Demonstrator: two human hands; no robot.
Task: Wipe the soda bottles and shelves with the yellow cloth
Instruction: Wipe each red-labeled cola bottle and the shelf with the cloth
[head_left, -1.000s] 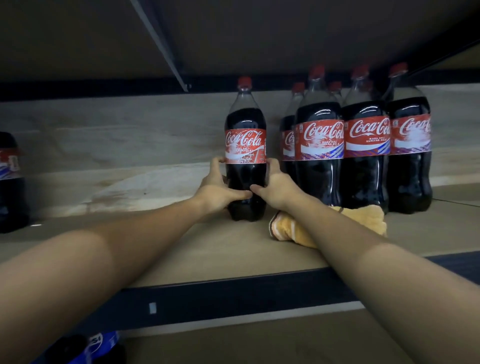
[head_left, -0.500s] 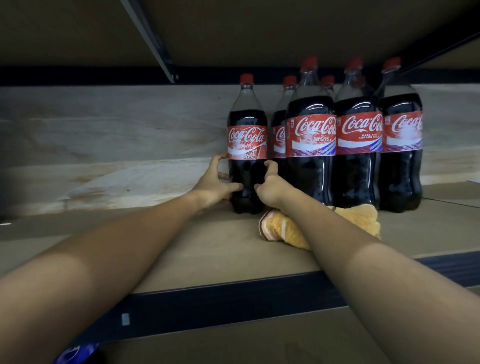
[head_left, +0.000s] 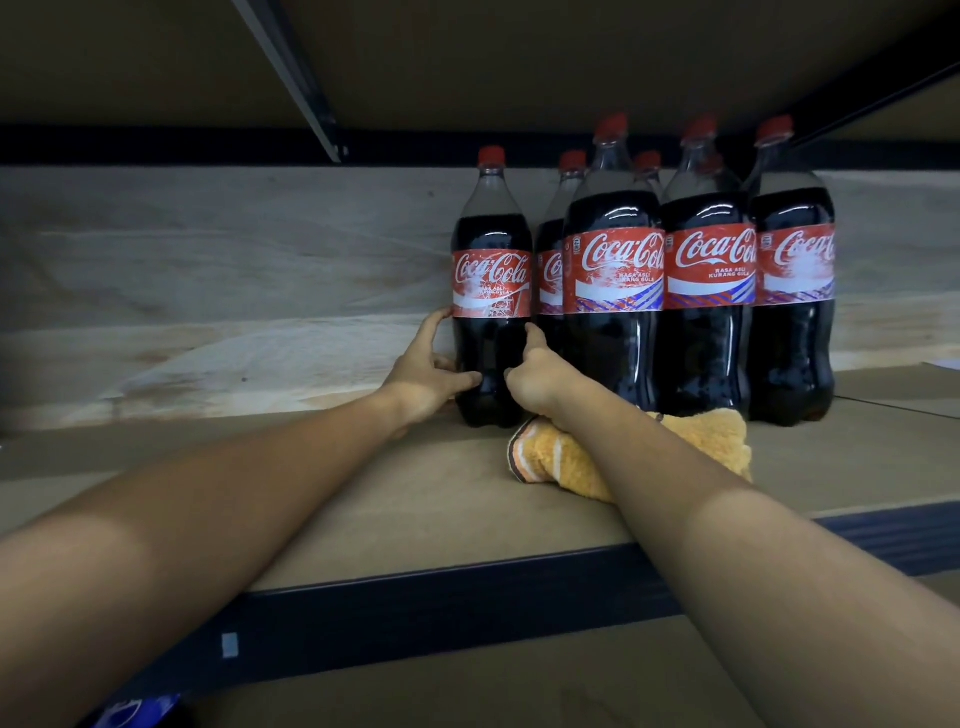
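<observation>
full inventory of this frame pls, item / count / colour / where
held bottle: 1, dark cola, red label and cap, upright at left end of the group
other bottles: at least 6 visible, same kind, packed in rows to its right
yellow cloth: 1, yellow-orange with a striped edge, on the shelf in front of the bottles, under the right forearm
shelf: 1, tan board with dark front rail
blue item: 1, bottom left below the shelf, cannot tell what
left hand: grips the held bottle's left side
right hand: grips its right side
</observation>
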